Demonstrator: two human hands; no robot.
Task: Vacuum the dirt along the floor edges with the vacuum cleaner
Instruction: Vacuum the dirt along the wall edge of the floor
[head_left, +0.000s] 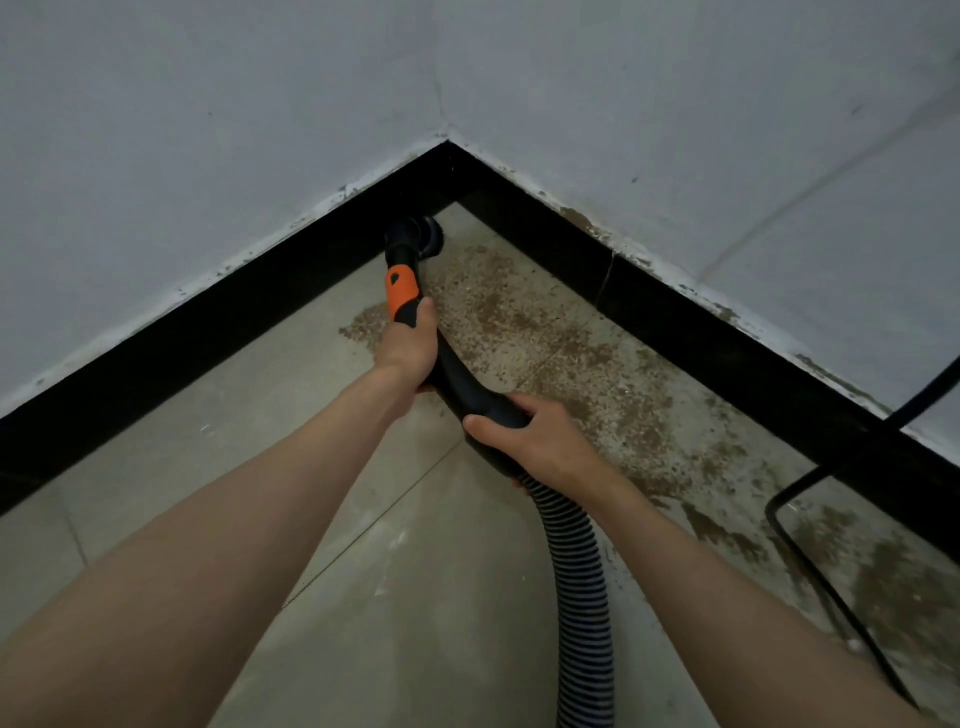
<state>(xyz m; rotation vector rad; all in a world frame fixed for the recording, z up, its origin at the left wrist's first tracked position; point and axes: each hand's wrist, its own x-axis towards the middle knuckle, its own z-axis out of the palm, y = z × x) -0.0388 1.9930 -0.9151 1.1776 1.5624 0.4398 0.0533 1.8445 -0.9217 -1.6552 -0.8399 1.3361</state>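
Both hands (457, 389) grip the vacuum wand (402, 291); brush head (423, 234) seemingly touching the corner.

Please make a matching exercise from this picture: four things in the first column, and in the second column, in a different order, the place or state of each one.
Things:
1. left hand
2. right hand
3. brush nozzle
4. black cable

Places or states:
A. lies on the floor at the right, near the baseboard
B. grips the wand just below the orange collar
C. sits in the corner where the two baseboards meet
D. grips the curved black handle just above the ribbed hose

Pairs: 1-B, 2-D, 3-C, 4-A
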